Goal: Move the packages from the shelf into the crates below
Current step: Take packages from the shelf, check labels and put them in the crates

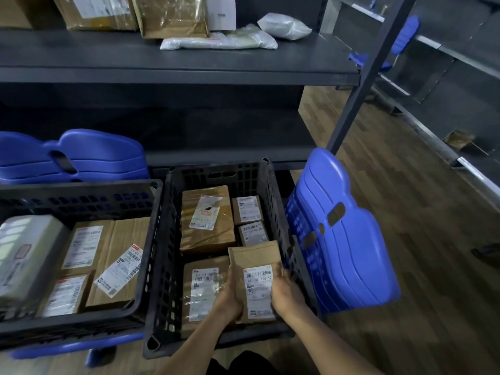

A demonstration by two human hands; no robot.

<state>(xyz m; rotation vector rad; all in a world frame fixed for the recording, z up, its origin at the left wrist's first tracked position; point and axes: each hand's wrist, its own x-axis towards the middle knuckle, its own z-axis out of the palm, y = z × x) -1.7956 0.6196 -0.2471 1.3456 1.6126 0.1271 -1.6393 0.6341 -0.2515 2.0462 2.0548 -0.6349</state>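
Both my hands hold a small brown cardboard package (pixel 254 261) with a white barcode label, low inside the right black crate (pixel 167 239) at its near right corner. My left hand (pixel 230 296) grips its left edge and my right hand (pixel 286 293) its right edge. Several other brown packages lie in that crate, the largest (pixel 207 220) at the back. The left black crate (pixel 81 324) holds brown boxes and a grey parcel (pixel 24 255). On the dark shelf (pixel 176 60) above remain brown packages (pixel 173 17), a white box (pixel 220 13) and white plastic mailers (pixel 284 25).
Blue plastic chairs stand around the crates: one (pixel 349 239) right beside the right crate, others (pixel 73 155) behind the left crate. A shelf upright (pixel 365 71) slants past the right chair. Wooden floor (pixel 419 239) spreads to the right, with metal racks (pixel 446 147) beyond.
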